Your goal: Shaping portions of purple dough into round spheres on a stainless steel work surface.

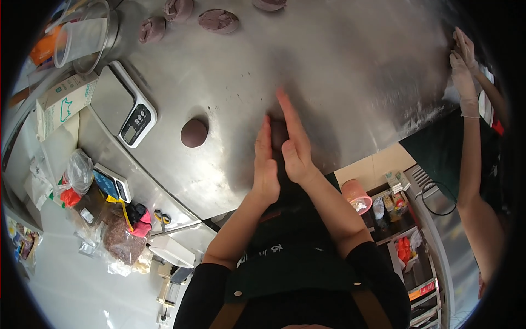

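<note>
Between my two upright palms, on the steel table [329, 55], sits a round ball of brown dough [279, 131]. My left hand [265, 164] is against its left side with the fingers stretched forward. On its other side stands my right hand [296, 142], fingers straight and thumb bent in toward the dough. A second, smooth brown dough ball [194, 133] rests alone to the left of my hands. Toward the far edge lie several rough purplish-brown dough pieces, among them one with a creased top [218, 21].
At the left are a kitchen scale [131, 109], a carton [66, 104] and clear plastic tubs [82, 41]. Scissors [162, 217] and bagged goods [123, 238] lie on the side counter. To the right, a co-worker's gloved hands [463, 66] are over the table; below stands a pink bin [356, 194].
</note>
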`<control>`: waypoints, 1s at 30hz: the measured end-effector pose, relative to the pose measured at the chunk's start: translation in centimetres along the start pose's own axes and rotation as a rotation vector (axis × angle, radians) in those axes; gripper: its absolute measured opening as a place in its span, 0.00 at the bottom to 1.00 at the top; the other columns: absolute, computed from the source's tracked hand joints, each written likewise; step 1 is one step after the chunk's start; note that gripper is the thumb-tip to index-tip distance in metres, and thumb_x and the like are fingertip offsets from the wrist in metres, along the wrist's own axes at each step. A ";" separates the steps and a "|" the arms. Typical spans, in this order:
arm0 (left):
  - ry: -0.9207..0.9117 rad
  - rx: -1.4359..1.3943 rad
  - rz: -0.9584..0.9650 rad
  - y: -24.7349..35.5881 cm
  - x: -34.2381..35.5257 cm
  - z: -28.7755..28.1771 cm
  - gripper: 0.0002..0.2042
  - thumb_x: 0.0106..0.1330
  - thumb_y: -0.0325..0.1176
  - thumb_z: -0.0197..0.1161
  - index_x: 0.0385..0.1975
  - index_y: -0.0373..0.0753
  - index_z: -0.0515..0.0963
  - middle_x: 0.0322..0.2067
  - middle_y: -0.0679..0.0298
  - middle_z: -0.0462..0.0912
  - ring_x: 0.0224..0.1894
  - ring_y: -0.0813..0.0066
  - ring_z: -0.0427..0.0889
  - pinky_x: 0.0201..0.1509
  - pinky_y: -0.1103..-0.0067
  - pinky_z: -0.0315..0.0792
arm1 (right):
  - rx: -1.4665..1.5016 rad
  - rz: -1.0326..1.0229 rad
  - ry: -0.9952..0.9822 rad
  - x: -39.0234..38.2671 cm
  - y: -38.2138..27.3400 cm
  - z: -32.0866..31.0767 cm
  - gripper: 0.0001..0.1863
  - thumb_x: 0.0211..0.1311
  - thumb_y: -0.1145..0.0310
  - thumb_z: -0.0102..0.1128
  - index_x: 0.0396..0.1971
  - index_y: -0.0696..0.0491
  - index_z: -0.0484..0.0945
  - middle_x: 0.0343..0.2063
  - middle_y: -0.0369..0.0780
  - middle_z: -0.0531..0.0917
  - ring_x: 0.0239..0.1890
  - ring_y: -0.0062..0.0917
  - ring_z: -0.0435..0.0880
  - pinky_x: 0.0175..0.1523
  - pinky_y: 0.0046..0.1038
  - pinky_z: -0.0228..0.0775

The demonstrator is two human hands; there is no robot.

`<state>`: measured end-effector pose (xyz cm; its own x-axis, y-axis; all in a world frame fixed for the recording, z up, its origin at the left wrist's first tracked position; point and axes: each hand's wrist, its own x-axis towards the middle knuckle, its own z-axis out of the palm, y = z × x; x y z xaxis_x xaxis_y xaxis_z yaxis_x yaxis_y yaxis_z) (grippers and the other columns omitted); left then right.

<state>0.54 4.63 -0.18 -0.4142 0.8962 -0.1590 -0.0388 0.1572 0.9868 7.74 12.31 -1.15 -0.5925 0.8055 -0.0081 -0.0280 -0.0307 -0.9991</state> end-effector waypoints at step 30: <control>-0.017 0.301 -0.057 -1.0 0.0 -1.1 0.35 0.70 0.54 0.30 0.66 0.29 0.49 0.66 0.47 0.52 0.68 0.54 0.53 0.69 0.67 0.49 | -0.141 -0.115 0.049 -0.4 0.8 1.0 0.38 0.64 0.54 0.44 0.65 0.65 0.49 0.67 0.52 0.55 0.69 0.46 0.53 0.70 0.42 0.42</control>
<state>-0.43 4.05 -1.14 -0.4039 0.8888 -0.2166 0.2108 0.3208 0.9234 7.12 11.40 -1.95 -0.5517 0.8270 0.1080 0.0220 0.1438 -0.9894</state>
